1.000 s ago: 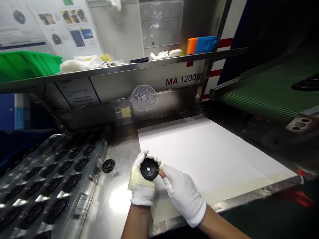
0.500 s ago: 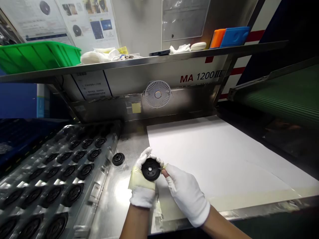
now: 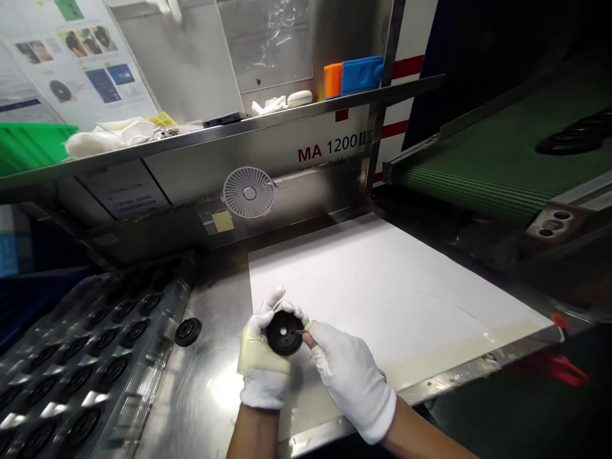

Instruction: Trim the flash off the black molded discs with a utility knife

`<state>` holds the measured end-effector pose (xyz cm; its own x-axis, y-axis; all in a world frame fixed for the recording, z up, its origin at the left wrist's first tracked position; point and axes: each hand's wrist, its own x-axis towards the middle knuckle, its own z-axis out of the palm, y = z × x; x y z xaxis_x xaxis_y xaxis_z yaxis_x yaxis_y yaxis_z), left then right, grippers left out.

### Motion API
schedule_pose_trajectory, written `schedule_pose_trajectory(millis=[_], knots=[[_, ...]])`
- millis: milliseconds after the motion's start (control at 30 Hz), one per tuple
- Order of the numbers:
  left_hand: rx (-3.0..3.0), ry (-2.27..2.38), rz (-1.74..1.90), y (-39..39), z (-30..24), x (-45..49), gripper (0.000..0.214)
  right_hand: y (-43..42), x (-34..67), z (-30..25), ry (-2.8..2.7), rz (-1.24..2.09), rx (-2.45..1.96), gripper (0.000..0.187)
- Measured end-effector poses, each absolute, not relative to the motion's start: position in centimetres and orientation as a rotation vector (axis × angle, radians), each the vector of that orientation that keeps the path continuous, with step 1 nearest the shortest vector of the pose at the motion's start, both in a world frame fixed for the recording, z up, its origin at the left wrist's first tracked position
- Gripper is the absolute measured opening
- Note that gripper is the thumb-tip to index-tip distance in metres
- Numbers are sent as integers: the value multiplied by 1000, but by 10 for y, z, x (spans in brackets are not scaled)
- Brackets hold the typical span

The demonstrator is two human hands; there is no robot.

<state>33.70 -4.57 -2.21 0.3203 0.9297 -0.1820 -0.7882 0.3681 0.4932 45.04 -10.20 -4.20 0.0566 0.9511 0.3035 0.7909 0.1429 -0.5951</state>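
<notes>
A round black disc part point(image 3: 284, 342) with a small hole at its centre is gripped at the rim by my gloved left hand point(image 3: 265, 350). My gloved right hand point(image 3: 351, 373) pinches a small thin blade point(image 3: 300, 331), whose tip lies over the right side of the disc's face. Most of the blade is hidden by my fingers, and one fingertip shows bare through the glove. To the left of my left hand, another black disc part point(image 3: 188, 332) lies on the metal table point(image 3: 210, 357). A clear plastic tray point(image 3: 138, 376) with several such parts stands at the left.
White paper point(image 3: 363, 287) covers the table's right side. Behind it are a small round fan point(image 3: 249, 192) and a metal shelf point(image 3: 268, 118) bearing a green bin point(image 3: 36, 148), cloths and an orange-and-blue object point(image 3: 361, 75). A green conveyor belt point(image 3: 459, 172) carries black parts point(image 3: 571, 137) at right.
My view has swung to the right, bringing more of the conveyor and its black parts into sight. Both hands keep hold of the disc and blade, and the blade tip reaches slightly further over the disc.
</notes>
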Motion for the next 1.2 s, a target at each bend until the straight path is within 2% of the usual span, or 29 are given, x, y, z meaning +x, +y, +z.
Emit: schedule_pose_trajectory(millis=[167,267,367,500,733,1000,1200], knots=[[275,501,1280,-35,-28,358,7,-105,449,-47,-1742,381,-1669,20],[280,540,1302,-35,-26,357,13,-106,445,-47,-1748,406,-1658,23],[293,579,1158,-37,-25,349,25,-103,448,-44,-1750,477,-1593,25],[264,490,1135,-36,-27,341,14,-96,454,-40,-1699,560,-1525,26],[191,556,1258,-32,-24,343,8,-98,447,-39,-1822,405,-1658,19],[70,515,1269,-31,-23,334,7,-103,454,-30,-1726,700,-1551,31],[88,443,1238,-31,-22,337,6,-90,454,-25,-1795,421,-1665,29]])
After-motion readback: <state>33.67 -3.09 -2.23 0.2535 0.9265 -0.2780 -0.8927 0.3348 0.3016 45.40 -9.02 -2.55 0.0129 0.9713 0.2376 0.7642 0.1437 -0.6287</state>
